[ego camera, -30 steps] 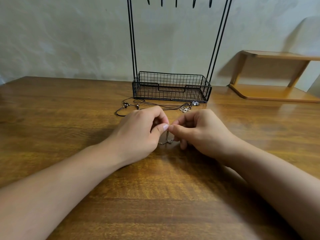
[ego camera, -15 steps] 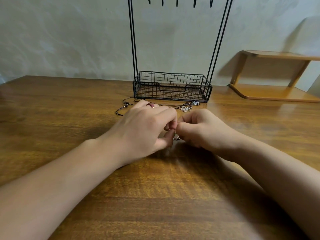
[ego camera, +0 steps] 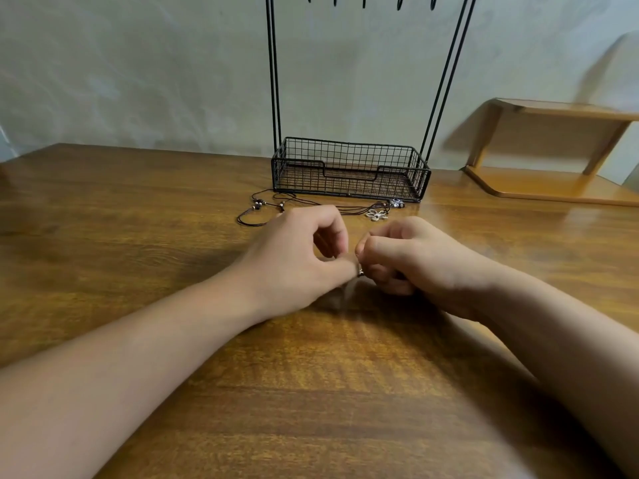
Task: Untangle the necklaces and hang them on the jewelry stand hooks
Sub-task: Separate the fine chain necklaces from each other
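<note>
A small metal piece of chain (ego camera: 360,271) shows between the two hands, low over the wooden surface (ego camera: 311,392); the rest of it is blurred. The left hand (ego camera: 304,261) has thumb and forefinger curled together, pinching it. The right hand (ego camera: 411,257) is curled tight too, pinching the same spot (fingertips nearly touching the left's). Behind them a dark cord necklace (ego camera: 273,209) with a flower pendant (ego camera: 377,214) lies just before the jewelry stand (ego camera: 351,174), its wire basket on the surface. A wooden shelf (ego camera: 553,150) stands at right.
</note>
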